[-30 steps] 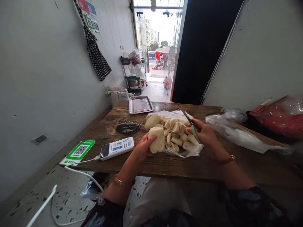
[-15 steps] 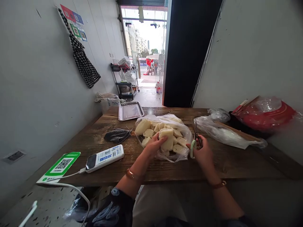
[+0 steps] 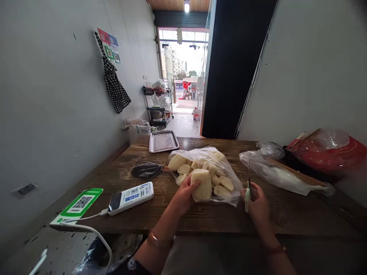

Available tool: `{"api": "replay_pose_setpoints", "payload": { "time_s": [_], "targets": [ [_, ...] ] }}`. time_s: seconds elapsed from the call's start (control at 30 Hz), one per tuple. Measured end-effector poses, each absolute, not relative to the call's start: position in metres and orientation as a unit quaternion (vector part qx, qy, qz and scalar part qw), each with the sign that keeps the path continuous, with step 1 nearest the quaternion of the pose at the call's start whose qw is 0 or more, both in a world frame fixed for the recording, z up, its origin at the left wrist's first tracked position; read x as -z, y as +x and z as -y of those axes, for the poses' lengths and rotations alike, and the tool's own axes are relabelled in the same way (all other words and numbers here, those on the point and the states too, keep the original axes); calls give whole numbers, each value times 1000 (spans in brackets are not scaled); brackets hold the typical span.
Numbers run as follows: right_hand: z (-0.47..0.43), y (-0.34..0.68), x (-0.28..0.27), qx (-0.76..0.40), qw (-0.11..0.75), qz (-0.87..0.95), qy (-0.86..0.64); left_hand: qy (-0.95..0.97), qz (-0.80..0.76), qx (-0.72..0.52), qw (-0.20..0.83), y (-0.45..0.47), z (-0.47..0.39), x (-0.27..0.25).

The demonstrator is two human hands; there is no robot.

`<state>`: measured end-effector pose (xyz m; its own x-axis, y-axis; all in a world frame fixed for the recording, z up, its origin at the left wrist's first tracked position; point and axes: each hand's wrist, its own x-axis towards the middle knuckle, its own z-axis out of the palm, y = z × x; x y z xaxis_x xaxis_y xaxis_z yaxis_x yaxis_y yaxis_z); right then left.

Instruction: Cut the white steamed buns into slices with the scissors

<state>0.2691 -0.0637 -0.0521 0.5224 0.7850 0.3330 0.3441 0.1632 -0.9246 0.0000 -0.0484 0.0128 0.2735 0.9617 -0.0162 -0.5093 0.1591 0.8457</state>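
My left hand (image 3: pixel 182 196) is closed on a thick pale steamed bun (image 3: pixel 202 185), held upright at the front of the clear plastic bag (image 3: pixel 228 170). In the bag's mouth lie several more pieces of bun (image 3: pixel 225 183), some with cut faces showing. My right hand (image 3: pixel 259 208) grips scissors (image 3: pixel 247 199) just right of the bag. Their pale green handle loop faces left, and the thin dark blades point up and away from me, seen nearly edge-on. The scissors do not touch the bun.
A metal tray (image 3: pixel 164 141) lies behind the bag, and a dark cloth (image 3: pixel 146 170) to its left. Further left are a white payment device (image 3: pixel 131 198) with a cable and a green code card (image 3: pixel 82 205). Plastic wrap (image 3: pixel 275 170) and a red bag (image 3: pixel 329 149) lie right.
My left hand has drawn the bun toward me and clear of the other pieces. The scissors have turned edge-on and moved slightly away from the bag. The camera view has shifted.
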Motion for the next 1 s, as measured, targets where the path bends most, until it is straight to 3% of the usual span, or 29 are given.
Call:
{"api": "replay_pose_setpoints", "payload": {
  "time_s": [0.23,0.43,0.8,1.0],
  "targets": [
    [95,255,10,-238,672,425,-558,349,-279,-564,695,6,70,-23],
    [110,198,-5,-375,592,525,-483,371,-255,-555,699,25,86,-28],
    [110,178,-8,-414,623,453,-484,671,-405,-534,317,22,97,-22],
    [114,185,-13,-439,586,464,-499,659,-393,-528,365,10,93,-23]
  ]
}}
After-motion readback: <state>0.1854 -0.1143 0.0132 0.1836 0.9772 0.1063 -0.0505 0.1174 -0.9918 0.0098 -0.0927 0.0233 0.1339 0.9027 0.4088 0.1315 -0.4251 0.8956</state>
